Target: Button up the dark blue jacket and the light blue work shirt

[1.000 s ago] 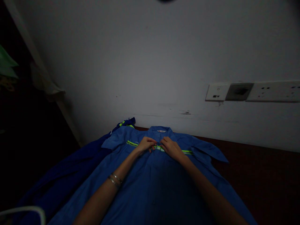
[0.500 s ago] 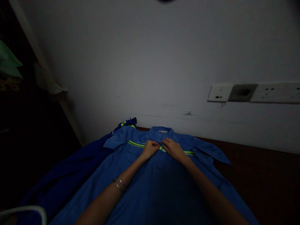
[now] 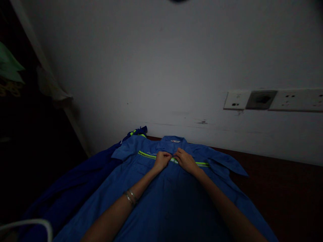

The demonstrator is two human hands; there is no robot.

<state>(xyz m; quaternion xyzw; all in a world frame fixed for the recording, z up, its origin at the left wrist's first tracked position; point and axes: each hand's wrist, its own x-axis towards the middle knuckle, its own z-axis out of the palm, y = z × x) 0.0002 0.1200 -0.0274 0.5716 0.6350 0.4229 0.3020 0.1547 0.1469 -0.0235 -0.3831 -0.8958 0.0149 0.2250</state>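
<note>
A blue short-sleeved work shirt [image 3: 148,188] lies spread out front side up, its collar toward the wall. A yellow-green and silver reflective strip crosses its chest. My left hand [image 3: 162,160] pinches the front edge of the shirt at the strip, below the collar. Close beside it, my right hand [image 3: 185,159] has its fingers bent and closed on the same front opening. The fingertips of both hands nearly meet; any button between them is too small and dark to make out. Bracelets circle my left wrist.
A darker blue garment [image 3: 83,178] with yellow-green trim lies at the left, partly under the shirt. The dark reddish-brown surface [image 3: 277,181] shows at the right. Behind stands a pale wall with sockets [image 3: 261,100]. A white curved tube [image 3: 32,222] is at the lower left.
My hands stay at the same spot on the shirt front. The right fingers have shifted slightly left, closer to the left fingertips.
</note>
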